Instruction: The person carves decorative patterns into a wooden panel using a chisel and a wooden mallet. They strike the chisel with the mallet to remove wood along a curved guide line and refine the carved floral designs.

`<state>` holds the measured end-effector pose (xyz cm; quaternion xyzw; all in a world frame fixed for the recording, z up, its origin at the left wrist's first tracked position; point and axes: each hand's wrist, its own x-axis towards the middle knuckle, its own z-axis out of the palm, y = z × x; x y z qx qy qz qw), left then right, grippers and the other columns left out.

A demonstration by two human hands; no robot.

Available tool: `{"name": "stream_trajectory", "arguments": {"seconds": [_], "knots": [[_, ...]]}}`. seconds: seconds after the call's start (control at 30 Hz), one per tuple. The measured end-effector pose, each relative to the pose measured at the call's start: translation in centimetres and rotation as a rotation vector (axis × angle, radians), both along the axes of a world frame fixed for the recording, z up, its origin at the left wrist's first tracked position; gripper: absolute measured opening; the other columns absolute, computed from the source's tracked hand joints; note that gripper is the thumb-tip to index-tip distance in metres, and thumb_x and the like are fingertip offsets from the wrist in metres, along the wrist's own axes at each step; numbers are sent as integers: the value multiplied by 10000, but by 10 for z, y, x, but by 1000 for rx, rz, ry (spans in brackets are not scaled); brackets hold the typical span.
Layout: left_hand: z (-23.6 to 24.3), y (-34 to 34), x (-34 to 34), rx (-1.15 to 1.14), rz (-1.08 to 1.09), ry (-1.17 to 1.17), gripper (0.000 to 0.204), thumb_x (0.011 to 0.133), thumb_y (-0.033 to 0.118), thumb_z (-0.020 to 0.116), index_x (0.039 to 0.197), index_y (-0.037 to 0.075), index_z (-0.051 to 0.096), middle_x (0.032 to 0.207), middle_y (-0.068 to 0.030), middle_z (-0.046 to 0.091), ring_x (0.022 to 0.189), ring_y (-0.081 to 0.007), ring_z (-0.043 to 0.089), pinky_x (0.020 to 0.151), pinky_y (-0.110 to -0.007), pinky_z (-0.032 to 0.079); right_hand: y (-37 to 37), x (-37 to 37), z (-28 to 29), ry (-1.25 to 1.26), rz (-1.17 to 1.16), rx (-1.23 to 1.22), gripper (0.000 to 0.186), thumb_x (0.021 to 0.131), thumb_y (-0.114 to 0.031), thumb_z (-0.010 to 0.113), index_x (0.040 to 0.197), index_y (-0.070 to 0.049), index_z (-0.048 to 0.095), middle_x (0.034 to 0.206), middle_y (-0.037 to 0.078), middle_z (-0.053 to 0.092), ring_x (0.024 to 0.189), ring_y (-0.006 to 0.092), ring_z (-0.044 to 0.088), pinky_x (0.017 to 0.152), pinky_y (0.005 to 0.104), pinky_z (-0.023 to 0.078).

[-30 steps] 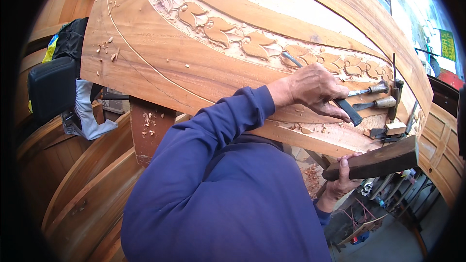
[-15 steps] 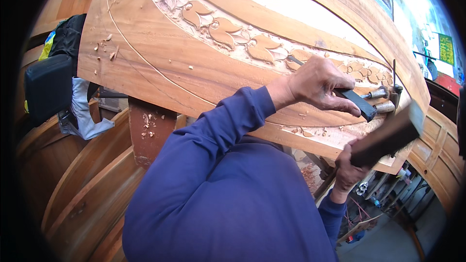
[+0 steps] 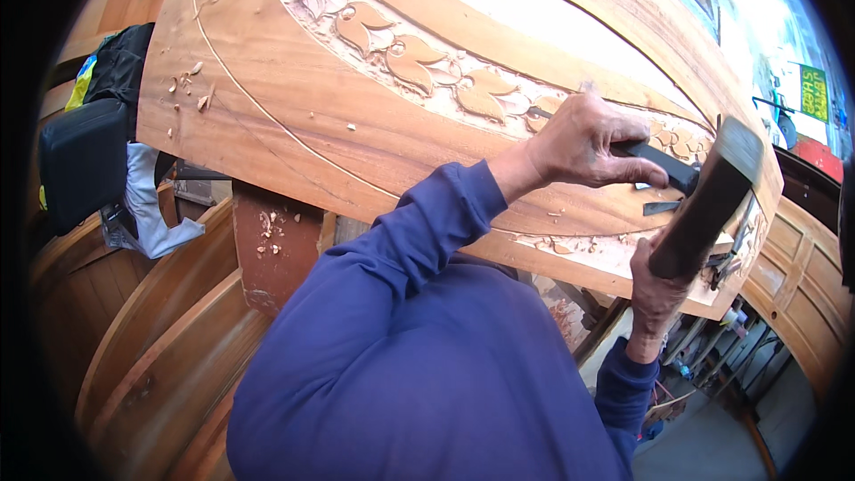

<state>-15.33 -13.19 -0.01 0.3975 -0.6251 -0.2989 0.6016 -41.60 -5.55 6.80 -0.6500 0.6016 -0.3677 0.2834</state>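
A large wooden panel point(image 3: 294, 120) lies in front of me, with a carved band of leaves and flowers point(image 3: 414, 62) curving across it. My left hand point(image 3: 583, 147) is closed around the black handle of a chisel point(image 3: 657, 166). The chisel's blade slants left onto the carved band, and its tip rests by a leaf shape. My right hand point(image 3: 657, 294) grips a dark mallet point(image 3: 712, 200), whose head is at the butt of the chisel handle. I cannot tell whether the two touch. Most of the mallet's handle is hidden.
Loose carving tools point(image 3: 661, 208) lie on the panel beyond my left hand. Wood chips point(image 3: 200, 100) are scattered at its left. A reddish-brown support point(image 3: 276, 249) stands underneath. Curved wooden pieces point(image 3: 160, 365) and a black padded seat point(image 3: 85, 156) are at the left.
The mallet in my right hand has come up and left, to the butt of the chisel handle. My left hand keeps its hold on the chisel in nearly the same spot.
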Motion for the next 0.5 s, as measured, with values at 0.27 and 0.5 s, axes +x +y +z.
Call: {"name": "stream_trajectory", "arguments": {"seconds": [0.27,0.5], "knots": [[1,-45,-28,256,357,-105,566,874,662,740,748,111,785,508,-40,593,414,-148,521,407,-328,387,-15,-2,9,-86,-69,14,656,802,50,759,1392,0,475,1054,101,653,947,174,649,922,313,524],[-4,-8,-36,-74,383,-105,553,794,651,810,688,130,661,570,-50,598,455,-199,571,445,-319,406,-33,-19,29,-169,78,-30,561,838,29,697,1360,9,492,1062,124,634,939,222,652,888,365,553]]}}
